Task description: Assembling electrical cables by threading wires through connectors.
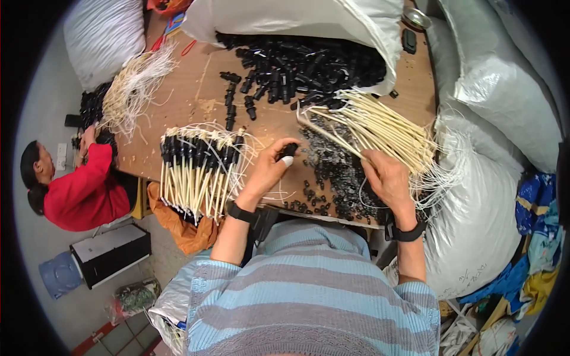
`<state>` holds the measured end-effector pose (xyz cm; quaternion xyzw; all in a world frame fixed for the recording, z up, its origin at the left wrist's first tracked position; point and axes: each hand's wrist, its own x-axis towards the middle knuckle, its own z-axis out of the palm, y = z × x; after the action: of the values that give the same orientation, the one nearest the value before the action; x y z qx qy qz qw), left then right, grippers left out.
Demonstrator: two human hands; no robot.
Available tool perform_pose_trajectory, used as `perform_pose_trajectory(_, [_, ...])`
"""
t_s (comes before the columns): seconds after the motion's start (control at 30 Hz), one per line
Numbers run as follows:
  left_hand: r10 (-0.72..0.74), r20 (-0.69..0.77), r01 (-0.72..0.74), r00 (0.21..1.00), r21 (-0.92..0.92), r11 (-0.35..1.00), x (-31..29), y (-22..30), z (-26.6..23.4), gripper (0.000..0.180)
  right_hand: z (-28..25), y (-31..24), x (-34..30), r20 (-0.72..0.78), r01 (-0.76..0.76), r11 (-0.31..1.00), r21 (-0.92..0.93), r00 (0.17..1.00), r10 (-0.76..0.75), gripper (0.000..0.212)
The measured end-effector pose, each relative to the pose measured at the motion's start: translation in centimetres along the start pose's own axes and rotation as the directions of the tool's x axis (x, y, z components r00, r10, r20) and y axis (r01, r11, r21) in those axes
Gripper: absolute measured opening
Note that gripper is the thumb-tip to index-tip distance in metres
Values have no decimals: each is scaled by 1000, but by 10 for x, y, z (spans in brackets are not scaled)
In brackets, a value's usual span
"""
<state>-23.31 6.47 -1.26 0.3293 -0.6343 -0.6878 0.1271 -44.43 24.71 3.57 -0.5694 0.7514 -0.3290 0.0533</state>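
Brown table (199,92) is partly covered by a pile of black fittings (297,74). A bundle of cream rods (398,127) is laid beyond the right hand (369,161), by which one slanted rod (332,136) is pinched at its near end. A black piece (290,149), partly hidden, is gripped by the left hand (270,169), apart from that rod.

On the table (199,98), a heap of fittings (303,68) spills toward the near side from a sack (285,19) at the back. Before it, a bundle of sticks (392,130) lies right of centre, partly over a scatter of small parts (335,172), with a row of fitted sticks (193,169) to the left. Behind that row, farther left, lies a bunch of cords (139,86); a stuffed sack (478,231) stands right of the table.
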Motion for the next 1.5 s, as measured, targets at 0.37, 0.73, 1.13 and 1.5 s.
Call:
perform_pose_trajectory(0.37, [84, -88, -85, 993, -8, 996, -2, -13, -23, 38, 4, -19, -23, 147, -235, 855, 462, 971, 188, 13])
perform_pose_trajectory(0.73, [566, 408, -641, 717, 705, 304, -21, 24, 32, 31, 43, -31, 3, -44, -50, 972, 231, 997, 62, 12])
perform_pose_trajectory(1.13, [172, -159, -140, 972, 198, 970, -21, 2, 33, 18, 52, -60, -5, 169, -29, 987, 155, 986, 2, 15])
perform_pose_trajectory(1.5, [315, -24, -218, 949, 671, 708, -31, 12, 25, 40, 55, -49, -9, -61, -25, 990, 139, 998, 34, 10])
